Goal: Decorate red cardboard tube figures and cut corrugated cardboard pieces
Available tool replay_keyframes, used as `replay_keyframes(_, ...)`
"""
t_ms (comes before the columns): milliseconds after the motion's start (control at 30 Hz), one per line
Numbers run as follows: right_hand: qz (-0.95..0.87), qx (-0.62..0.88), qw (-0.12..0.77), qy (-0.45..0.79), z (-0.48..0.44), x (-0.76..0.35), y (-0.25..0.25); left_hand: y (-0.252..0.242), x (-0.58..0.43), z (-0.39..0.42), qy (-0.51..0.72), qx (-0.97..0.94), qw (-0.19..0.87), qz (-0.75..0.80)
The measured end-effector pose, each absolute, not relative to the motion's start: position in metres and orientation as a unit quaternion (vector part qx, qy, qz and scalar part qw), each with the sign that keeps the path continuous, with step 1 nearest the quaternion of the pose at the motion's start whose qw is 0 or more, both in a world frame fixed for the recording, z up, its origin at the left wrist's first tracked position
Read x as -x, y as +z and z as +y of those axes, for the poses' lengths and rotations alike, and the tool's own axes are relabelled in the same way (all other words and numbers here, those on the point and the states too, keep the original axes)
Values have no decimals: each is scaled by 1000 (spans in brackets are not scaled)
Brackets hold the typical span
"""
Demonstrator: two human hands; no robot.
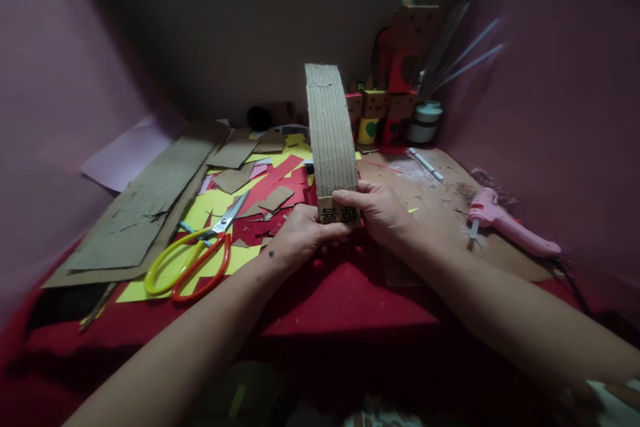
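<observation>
A curved strip of corrugated cardboard (331,133) stands up in front of me, its ridged face toward me and its top bending away. My left hand (310,230) is closed on its lower left edge. From the right, my right hand (377,210) grips the same strip near the bottom, thumb on its face. Dark printed characters show on the low part between the thumbs. Left of my left hand lie scissors (220,230) with one yellow and one red handle, on scraps of yellow and red paper (287,183).
Long cardboard sheets (145,207) lie at the left. A pink glue gun (513,223) rests on a board at the right, near a white marker (425,163). Behind stand several cardboard figures (370,113) and a lidded jar (425,121) by clear sticks. Red cloth (350,293) covers the front.
</observation>
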State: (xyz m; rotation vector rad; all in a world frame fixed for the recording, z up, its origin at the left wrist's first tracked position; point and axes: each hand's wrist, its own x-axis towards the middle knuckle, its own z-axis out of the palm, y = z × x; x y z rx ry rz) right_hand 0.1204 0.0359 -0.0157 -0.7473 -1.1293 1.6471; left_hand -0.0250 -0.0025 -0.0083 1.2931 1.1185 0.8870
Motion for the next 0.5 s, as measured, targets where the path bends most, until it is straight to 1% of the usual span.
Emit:
replay_keyframes(100,-457,316,501,663,32,-120,-14,-2,26,-1,424,-545,572,443)
replay_keyframes(233,-470,300,496,666,29,-120,-16,1,30,1,495,-516,528,458)
replay_keyframes(400,-472,313,502,654,29,-119,-20,-5,28,1,526,-501,508,463)
replay_keyframes(500,-474,317,501,651,32,-119,-21,-8,27,3,522,-501,524,449)
